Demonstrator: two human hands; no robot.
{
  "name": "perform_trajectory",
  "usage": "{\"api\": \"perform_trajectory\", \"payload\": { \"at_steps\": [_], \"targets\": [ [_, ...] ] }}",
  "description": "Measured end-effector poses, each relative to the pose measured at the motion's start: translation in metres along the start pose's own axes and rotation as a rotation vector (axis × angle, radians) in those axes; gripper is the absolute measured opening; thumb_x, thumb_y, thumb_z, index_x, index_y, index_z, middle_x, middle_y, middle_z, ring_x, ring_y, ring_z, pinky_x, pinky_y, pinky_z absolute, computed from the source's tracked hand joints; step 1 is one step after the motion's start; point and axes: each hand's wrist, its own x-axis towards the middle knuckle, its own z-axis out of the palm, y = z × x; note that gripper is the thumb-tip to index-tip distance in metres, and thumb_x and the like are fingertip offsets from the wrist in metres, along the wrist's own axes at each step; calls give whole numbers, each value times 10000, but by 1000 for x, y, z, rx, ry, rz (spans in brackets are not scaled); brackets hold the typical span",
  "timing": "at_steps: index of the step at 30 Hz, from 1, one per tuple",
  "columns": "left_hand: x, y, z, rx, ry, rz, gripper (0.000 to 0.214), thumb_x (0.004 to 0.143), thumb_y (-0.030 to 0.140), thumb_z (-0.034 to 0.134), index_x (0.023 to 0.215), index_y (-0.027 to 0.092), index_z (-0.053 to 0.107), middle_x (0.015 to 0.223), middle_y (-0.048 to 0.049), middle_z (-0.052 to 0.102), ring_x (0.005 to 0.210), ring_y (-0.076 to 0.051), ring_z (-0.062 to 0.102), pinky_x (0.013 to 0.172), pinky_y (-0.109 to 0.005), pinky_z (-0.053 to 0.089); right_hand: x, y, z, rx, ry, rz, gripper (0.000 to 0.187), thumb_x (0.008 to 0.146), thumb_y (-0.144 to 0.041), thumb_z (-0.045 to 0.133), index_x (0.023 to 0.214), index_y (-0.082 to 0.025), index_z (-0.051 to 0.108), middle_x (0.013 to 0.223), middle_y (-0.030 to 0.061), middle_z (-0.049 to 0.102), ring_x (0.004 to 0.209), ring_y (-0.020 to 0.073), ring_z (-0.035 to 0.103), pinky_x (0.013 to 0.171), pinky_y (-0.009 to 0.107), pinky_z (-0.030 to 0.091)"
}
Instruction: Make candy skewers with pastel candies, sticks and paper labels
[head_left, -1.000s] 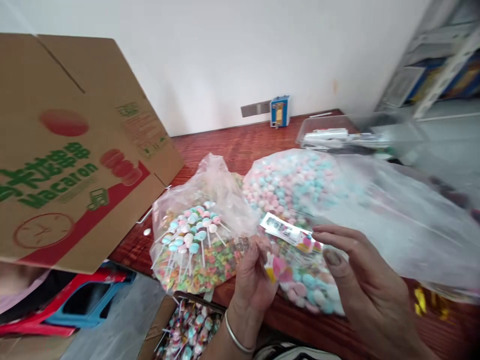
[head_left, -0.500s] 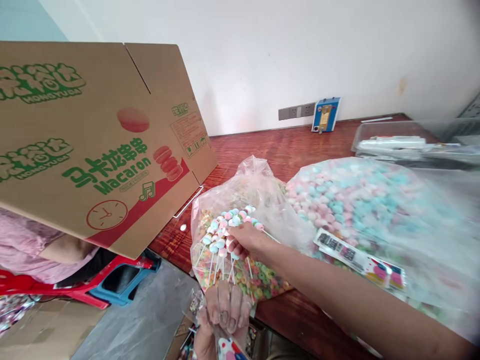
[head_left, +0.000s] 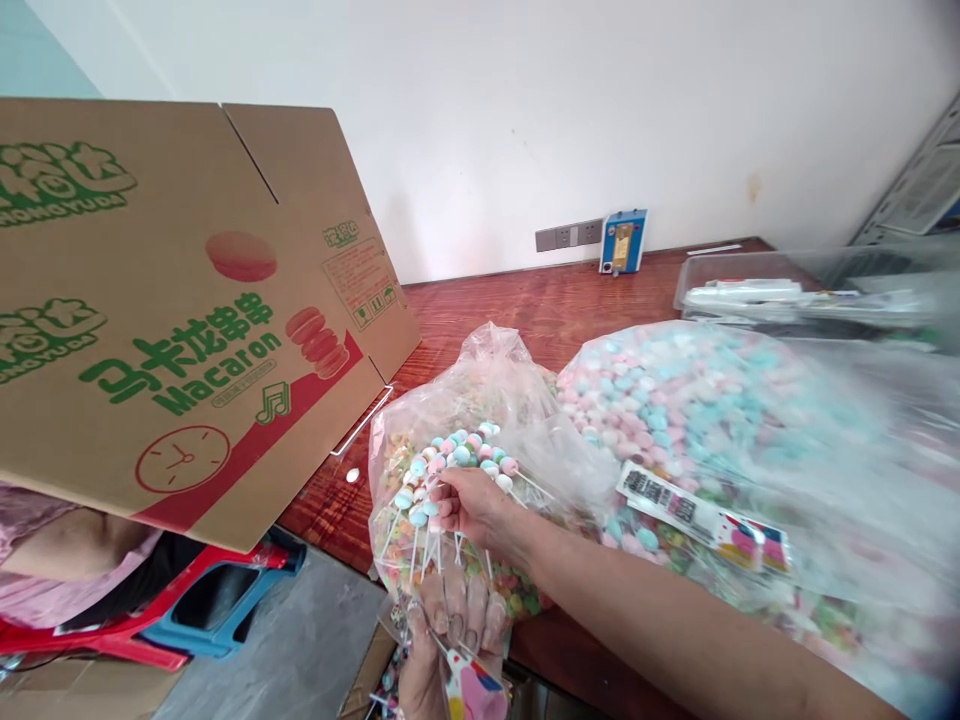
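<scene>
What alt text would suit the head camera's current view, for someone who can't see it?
The right hand is at some lollipops lying on a plastic bag, while the left hand holds a printed wrapper below. A carton stands at left.

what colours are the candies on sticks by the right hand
The candies are mostly pale blue, pink and white, clearest in the head view.

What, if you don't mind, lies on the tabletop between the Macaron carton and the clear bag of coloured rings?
In the head view, a small white oval piece and a thin white strip lie on the reddish table.
</scene>
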Motion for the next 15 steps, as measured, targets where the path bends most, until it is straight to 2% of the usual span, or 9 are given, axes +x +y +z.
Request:
{"api": "perform_trajectory", "payload": {
  "at_steps": [3, 6, 8, 11, 13, 15],
  "targets": [
    [-1, 4, -1, 94, 18, -26, 270, 850, 349, 625, 665, 184, 519, 601, 42, 280, 514, -88, 265, 557, -248, 307, -7, -2, 9, -34, 48, 10, 250, 949, -348, 559, 1073, -135, 602, 933, 29, 643, 702, 116, 621, 606, 266, 538],
    [-3, 5, 0, 119, 56, 10, 273, 845, 359, 633, 665, 186, 523, 605, 36, 316, 533, -92, 311, 559, -249, 316, -26, -9, 9, -88, 62, -2, 230, 978, -289, 470, 869, -137, 605, 648, -49, 552, 451, 57, 479, 422, 181, 409],
    [-3, 5, 2, 93, 97, 43, 260, 853, 353, 626, 674, 188, 535, 625, 27, 388, 554, -93, 367, 559, -244, 338, -48, -16, 2, -144, 57, -25, 272, 963, -222, 426, 753, -152, 584, 544, -70, 488, 386, 57, 426, 371, 173, 345],
    [2, 1, 7, 83, 180, 59, 207, 829, 307, 668, 691, 190, 568, 675, 16, 509, 600, -99, 462, 578, -238, 396, -94, -28, -23, -262, 42, -79, 233, 908, -199, 490, 703, -163, 594, 557, -40, 566, 445, 88, 521, 386, 182, 351],
    [8, -5, 11, 96, 252, 51, 163, 786, 273, 723, 714, 192, 602, 707, 14, 573, 619, -101, 509, 594, -238, 433, -131, -34, -49, -359, 47, -168, 231, 901, -227, 535, 684, -173, 591, 577, -37, 597, 468, 86, 518, 434, 185, 375],
    [15, -16, 16, 91, 325, 45, 134, 756, 250, 757, 757, 198, 633, 715, 21, 608, 605, -93, 531, 589, -232, 453, -171, -38, -79, -685, 128, -429, 302, 945, -308, 486, 686, -192, 590, 550, -43, 577, 468, 95, 503, 485, 203, 407]
  ]
}}
